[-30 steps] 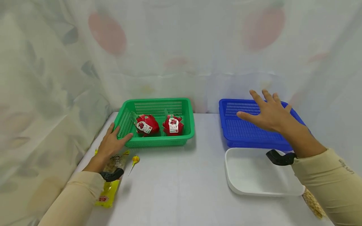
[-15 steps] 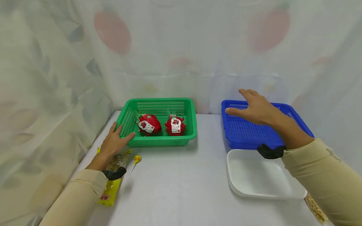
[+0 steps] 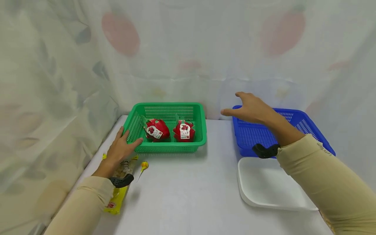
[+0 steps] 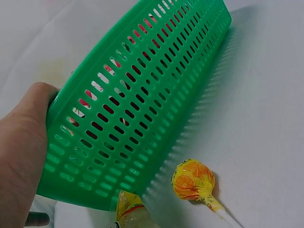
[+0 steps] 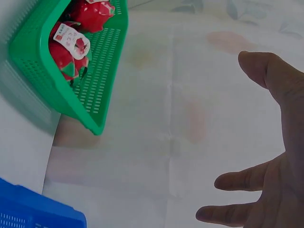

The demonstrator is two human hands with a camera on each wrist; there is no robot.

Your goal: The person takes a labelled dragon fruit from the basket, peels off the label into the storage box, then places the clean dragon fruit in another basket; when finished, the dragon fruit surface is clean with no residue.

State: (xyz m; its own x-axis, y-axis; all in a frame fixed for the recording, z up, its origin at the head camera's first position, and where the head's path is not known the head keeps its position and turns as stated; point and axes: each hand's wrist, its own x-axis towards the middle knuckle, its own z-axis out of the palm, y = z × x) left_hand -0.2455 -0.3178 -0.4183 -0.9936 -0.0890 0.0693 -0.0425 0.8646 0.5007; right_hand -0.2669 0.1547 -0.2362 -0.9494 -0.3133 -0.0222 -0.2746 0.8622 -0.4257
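My left hand rests against the near left corner of a green plastic basket, fingers spread along its side and thumb at the front rim. Inside that basket lie two labelled red dragon fruits, one on the left and one on the right. My right hand is in the air near the left edge of a blue basket, holding nothing. Its thumb and fingers are spread apart and point left. The right wrist view shows the same hand well apart from the green basket.
A yellow-wrapped lollipop lies in front of the green basket. A yellow snack bag is partly under my left forearm. A white tray stands before the blue basket, and another item is mostly hidden by my right sleeve. Patterned curtains hang behind and left.
My right hand has moved left from above the blue basket toward the green one. My left hand stays at the green basket's corner, and the whole view has shifted slightly.
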